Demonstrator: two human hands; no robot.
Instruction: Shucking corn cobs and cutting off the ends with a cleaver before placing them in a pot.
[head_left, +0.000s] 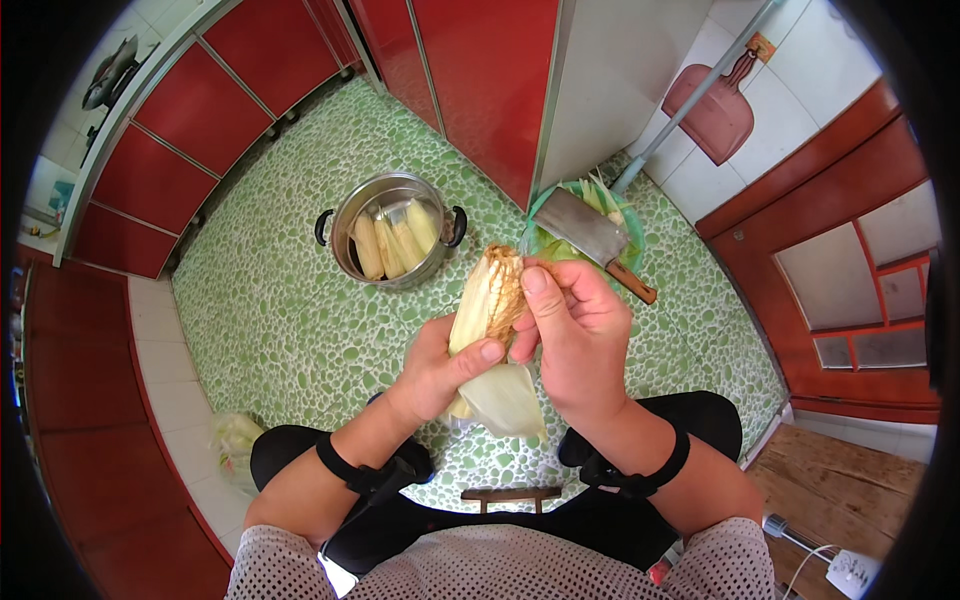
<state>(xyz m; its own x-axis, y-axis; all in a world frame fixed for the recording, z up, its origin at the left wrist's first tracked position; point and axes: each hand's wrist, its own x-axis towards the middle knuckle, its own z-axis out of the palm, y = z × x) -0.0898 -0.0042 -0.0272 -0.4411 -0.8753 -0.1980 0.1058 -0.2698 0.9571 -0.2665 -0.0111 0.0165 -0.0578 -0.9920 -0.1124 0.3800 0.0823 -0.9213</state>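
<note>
My left hand (459, 369) grips a corn cob (487, 307) with pale husk leaves around part of it and brown silk at its upper end. A loose pale husk leaf (506, 405) hangs below that hand. At the cob's upper right side, my right hand (574, 322) pinches some brown silk between thumb and fingers. Beyond my hands, a steel pot (349, 264) with black handles stands on the floor and holds several corn cobs (388, 246) in pale husks. To its right, a cleaver (583, 225) with a wooden handle lies across a green basin (636, 236) containing green husks (555, 249).
Red cabinets (202, 105) line the far left. A pink dustpan (712, 112) hangs on the right wall beside a grey pole (682, 109). A plastic bag (236, 442) lies left of my knee; a wooden board (832, 480) is at the lower right.
</note>
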